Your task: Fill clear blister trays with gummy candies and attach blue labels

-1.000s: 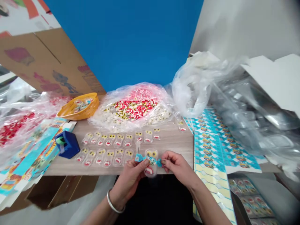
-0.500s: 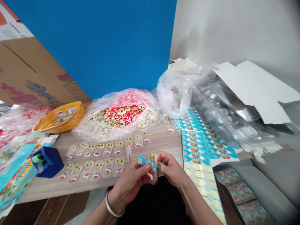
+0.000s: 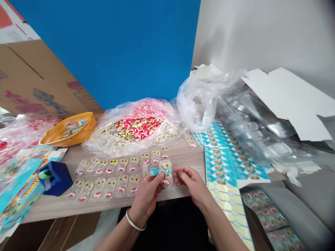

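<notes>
My left hand (image 3: 148, 195), with a silver bangle at the wrist, pinches a clear plastic case (image 3: 166, 181) near the table's front edge. Inside the case show yellow eye-like pieces and a red-and-white mouth-like piece. A blue printed sticker (image 3: 155, 171) lies across its middle under my left thumb. Just right of the case is my right hand (image 3: 192, 183), its fingers loosely curled and a little apart, with nothing visible in them. Left of my hands, two rows of similar clear cases (image 3: 112, 166) with eyes and mouths lie on the wooden table (image 3: 104, 205).
A blue tape dispenser (image 3: 56, 179) stands at left, below an orange basket (image 3: 70, 134). Behind the rows lies an open plastic bag (image 3: 136, 125) of small pieces. Sticker sheets (image 3: 220, 167) lie at right, near clear plastic packaging (image 3: 251, 122). Filled cases (image 3: 272, 216) sit lower right.
My right hand has come off the case and moved slightly right. My left hand has brought the case up and left, turning it flatter, so its front now shows.
</notes>
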`<state>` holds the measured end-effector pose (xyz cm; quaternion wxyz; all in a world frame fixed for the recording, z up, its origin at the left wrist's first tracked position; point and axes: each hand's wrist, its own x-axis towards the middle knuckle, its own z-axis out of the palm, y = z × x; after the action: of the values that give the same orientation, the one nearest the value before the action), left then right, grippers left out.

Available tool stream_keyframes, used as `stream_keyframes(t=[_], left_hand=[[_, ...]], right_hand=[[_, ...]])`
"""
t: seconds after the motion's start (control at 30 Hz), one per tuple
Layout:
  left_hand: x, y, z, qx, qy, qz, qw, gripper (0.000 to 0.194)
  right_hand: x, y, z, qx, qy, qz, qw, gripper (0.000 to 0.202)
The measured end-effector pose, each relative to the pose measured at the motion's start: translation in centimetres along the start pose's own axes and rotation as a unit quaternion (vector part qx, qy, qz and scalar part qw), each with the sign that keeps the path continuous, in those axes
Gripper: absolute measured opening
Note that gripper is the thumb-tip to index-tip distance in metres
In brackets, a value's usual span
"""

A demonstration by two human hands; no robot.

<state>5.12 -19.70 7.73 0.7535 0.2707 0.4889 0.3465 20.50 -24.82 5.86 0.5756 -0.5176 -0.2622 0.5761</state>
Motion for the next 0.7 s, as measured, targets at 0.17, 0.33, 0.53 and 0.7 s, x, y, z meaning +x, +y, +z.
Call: stream_keyframes(t=[0.17,0.33,0.53,0.7], left_hand=[[0.3,-0.8,0.5,0.104,-0.012,0.080,0.991,0.033],[-0.1,-0.1,0.6,0.066,-0.002,0.102,0.993,0.035],[0.2,0.8,-0.2,-0.033,-0.031,0.033,0.998,0.032],[0.4,0.3,0.3,-0.071,-0.095,-0.033,0.992,0.027]], right_hand=[[-1.0,0.1,0.9,-0.085,0.030,-0.076,0.993,0.033],[-1.2,-0.2,0.6,-0.119,0.049,-0.087,0.988,0.031],[-1.6,-0.6,0.3,-0.015,0.014,-0.058,0.998,0.027],[-1.5,0.2,1.1,0.068,-0.012,-0.016,0.997,0.028]])
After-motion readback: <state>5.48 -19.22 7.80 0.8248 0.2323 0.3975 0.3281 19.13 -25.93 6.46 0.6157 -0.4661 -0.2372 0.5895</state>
